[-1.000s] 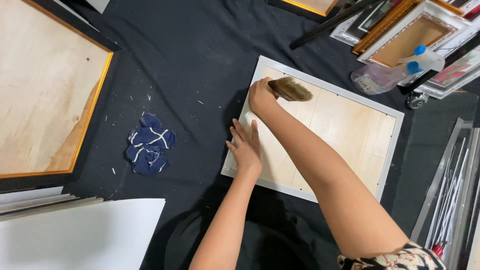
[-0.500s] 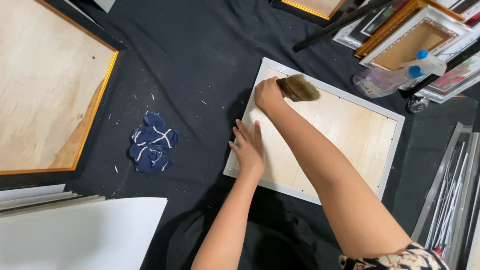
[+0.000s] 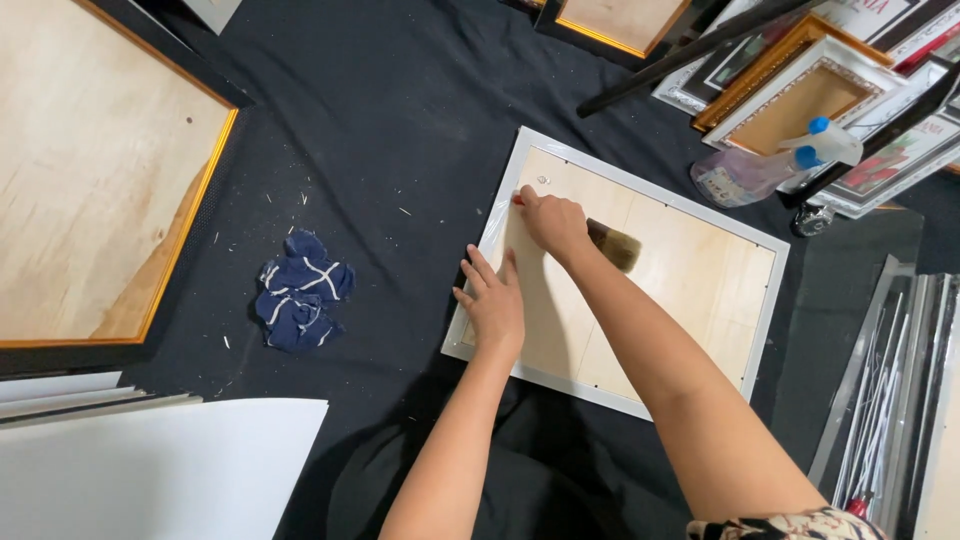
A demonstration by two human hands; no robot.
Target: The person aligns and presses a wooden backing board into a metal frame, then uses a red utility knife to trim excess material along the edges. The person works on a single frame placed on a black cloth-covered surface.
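Black cloth covers the whole work surface, flecked with pale chips near its middle. On it lies a white-framed picture frame, face down, its pale wooden backing board showing.

Left hand: laid flat, palm down, on the backing board at the frame's left end. Fingers straight and slightly spread, tips pointing toward the frame's left edge.

Right hand: closed around the handle of a flat brush. Fingers curled tight about the handle; a red handle tip shows beyond the knuckles near the frame's upper left corner. Bristles dark at the base and tan at the end, lying on the backing board just right of the hand. Right forearm crosses the board diagonally from the lower right.

Surroundings:
- crumpled blue rag with white stripes, on the cloth, well left of the frame;
- large gold-edged frame with wooden back, far left;
- white sheet, lower left corner;
- spray bottle with blue-and-white nozzle, lying just beyond the frame's upper right edge;
- stacked picture frames, gold and white, upper right;
- bundle of long grey mouldings, right edge.
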